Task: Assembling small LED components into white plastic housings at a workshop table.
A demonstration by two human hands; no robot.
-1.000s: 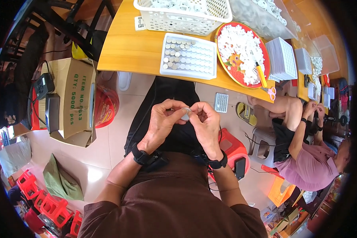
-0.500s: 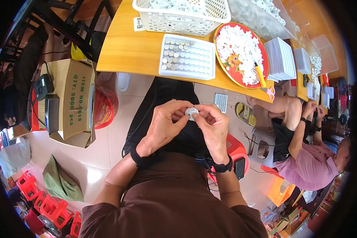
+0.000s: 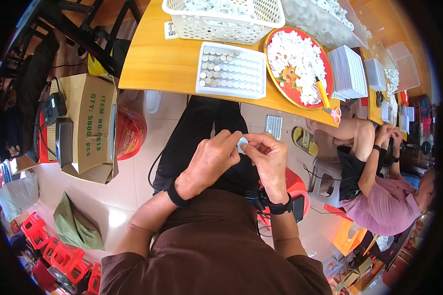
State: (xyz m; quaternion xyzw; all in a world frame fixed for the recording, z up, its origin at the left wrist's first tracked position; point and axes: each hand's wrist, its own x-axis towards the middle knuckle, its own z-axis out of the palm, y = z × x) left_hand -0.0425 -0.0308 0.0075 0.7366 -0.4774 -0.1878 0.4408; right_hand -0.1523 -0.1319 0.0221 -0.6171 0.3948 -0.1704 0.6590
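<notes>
While the right hand (image 3: 267, 160) pinches a small white disc (image 3: 242, 144) between thumb and forefinger, the left hand (image 3: 209, 162) crowds in with its fingers curled and bunched at the disc's left side, and honestly I can't make out if those tips grip it or just touch. What'd worry me is a drop: the disc looks small and smooth, so if the left fingers push harder than the right thumb holds, I reckon it could pop out onto the black trousers (image 3: 174, 142) below both hands, or roll away on the floor (image 3: 130, 187). As for where it sits, it's right at the right hand's fingertips, just right of the left hand's, with the white tray (image 3: 231, 94) ahead of both hands on the table (image 3: 150, 59), well apart from them
</notes>
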